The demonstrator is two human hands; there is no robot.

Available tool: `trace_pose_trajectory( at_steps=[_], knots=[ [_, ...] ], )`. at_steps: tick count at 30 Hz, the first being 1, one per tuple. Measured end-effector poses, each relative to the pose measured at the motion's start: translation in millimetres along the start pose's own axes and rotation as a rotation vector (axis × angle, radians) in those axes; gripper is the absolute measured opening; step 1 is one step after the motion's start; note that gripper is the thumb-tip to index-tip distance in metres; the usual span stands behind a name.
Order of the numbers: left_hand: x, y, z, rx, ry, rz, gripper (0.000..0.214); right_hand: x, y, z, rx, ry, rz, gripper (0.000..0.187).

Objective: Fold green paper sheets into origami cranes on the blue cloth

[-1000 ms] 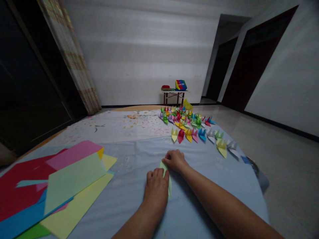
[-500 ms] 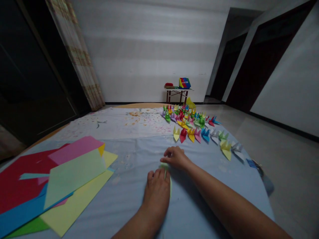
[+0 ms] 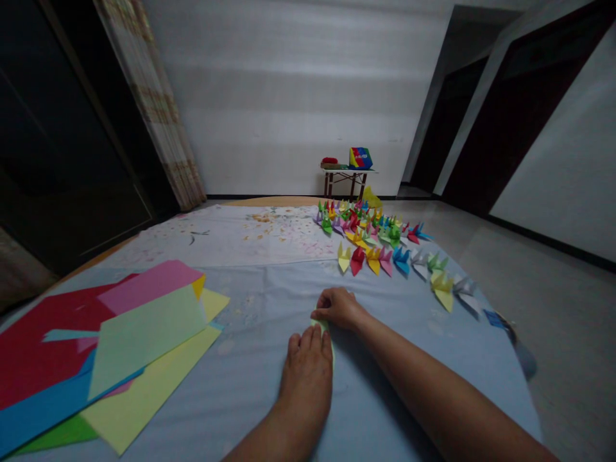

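Observation:
A small folded piece of pale green paper (image 3: 319, 319) lies on the light blue cloth (image 3: 250, 378). My left hand (image 3: 308, 369) rests flat on top of it, fingers stretched out and close together, hiding most of it. My right hand (image 3: 338, 307) curls its fingers over the paper's far tip and pinches it. Only a sliver of the paper shows between the two hands.
A fan of large coloured paper sheets (image 3: 120, 346) lies at the left. Several small folded paper figures (image 3: 385, 247) stand in rows at the far right of the cloth. A patterned white sheet (image 3: 240, 234) lies beyond. A small table (image 3: 347, 176) stands by the far wall.
My left hand has flattened over the green paper, covering more of it. My right hand has stayed at the paper's far tip. The view has drifted slightly.

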State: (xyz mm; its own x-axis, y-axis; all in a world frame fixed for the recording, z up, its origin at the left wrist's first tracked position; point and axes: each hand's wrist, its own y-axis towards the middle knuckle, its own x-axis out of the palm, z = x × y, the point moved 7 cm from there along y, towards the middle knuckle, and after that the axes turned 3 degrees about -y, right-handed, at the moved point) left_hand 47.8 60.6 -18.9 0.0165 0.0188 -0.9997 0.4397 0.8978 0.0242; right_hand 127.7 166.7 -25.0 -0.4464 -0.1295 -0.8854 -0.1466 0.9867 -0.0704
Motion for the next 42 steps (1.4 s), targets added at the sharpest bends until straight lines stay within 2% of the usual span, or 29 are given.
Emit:
trace_pose_trajectory(
  at_steps=[9, 13, 17, 21, 24, 28, 31, 36, 42],
  knots=[
    [3.0, 1, 0, -0.007, -0.015, -0.018, 0.046, 2, 14, 3, 0.047, -0.057, 0.076, 0.02],
    [0.1, 1, -2, -0.01, -0.038, -0.019, 0.047, -5, 16, 2, 0.042, -0.073, 0.149, 0.017],
    [-1.3, 0, -3, -0.009, -0.058, -0.009, 0.047, -16, 6, 2, -0.005, -0.058, 0.19, 0.017],
    [-1.1, -1, -2, -0.001, -0.053, 0.012, 0.046, -13, -10, 3, -0.067, -0.025, 0.131, 0.023],
    [-2.7, 0, -3, -0.002, -0.062, 0.005, 0.045, -7, -15, 8, -0.039, -0.057, 0.087, 0.025],
    [-9.7, 2, -12, 0.027, -0.145, -0.011, 0.041, -11, -15, 14, 0.026, -0.124, 0.162, 0.022],
    [-14.4, 5, -22, 0.102, -0.262, -0.001, 0.034, -17, -21, 15, 0.002, -0.116, 0.192, 0.02],
    [-9.7, 11, -39, 0.12, -0.396, -0.014, 0.031, -20, -41, 15, -0.067, 0.022, 0.129, 0.027],
    [-6.9, 17, -44, 0.111, -0.476, -0.037, 0.031, -12, -56, 13, -0.084, 0.034, 0.03, 0.033]
  ],
)
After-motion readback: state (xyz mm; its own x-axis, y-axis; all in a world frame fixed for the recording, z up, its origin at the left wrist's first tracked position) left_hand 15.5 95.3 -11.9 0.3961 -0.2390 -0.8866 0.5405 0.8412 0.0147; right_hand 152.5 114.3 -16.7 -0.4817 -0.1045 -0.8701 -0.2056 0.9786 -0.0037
